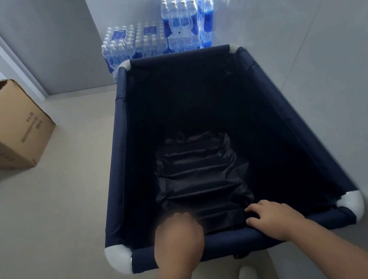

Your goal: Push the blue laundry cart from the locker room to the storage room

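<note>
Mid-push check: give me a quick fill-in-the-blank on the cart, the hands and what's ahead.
1. Both the left hand and the right hand rest on the near ____ of the blue laundry cart.
2. Just beyond the cart's far end stand stacked packs of ____ bottles.
3. The cardboard box on the floor lies to the cart's ____.
4. The cart holds no ____; only its dark liner shows.

Missing words: rim; water; left; laundry
</note>
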